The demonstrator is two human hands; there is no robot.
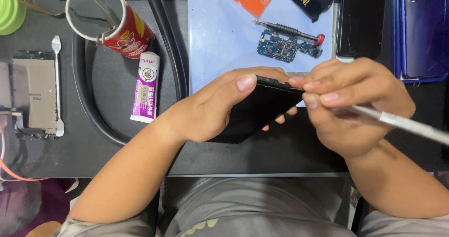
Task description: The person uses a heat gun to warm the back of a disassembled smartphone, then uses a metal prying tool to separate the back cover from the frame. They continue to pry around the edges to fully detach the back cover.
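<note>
Fingers of the left hand (220, 106) curl around a black phone (255, 110) at frame centre, above the dark desk (117, 138); the right hand (360, 103) pinches a metal tool (402, 122) against the phone's top edge.

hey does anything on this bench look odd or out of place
Two things: a red can lies tipped on its side with tools sticking out of its mouth, and a bare circuit board sits loose on the mat under a screwdriver.

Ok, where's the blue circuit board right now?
In the head view, the blue circuit board lies on the pale blue mat at upper centre, just below a red-capped screwdriver and above the right hand.
</note>
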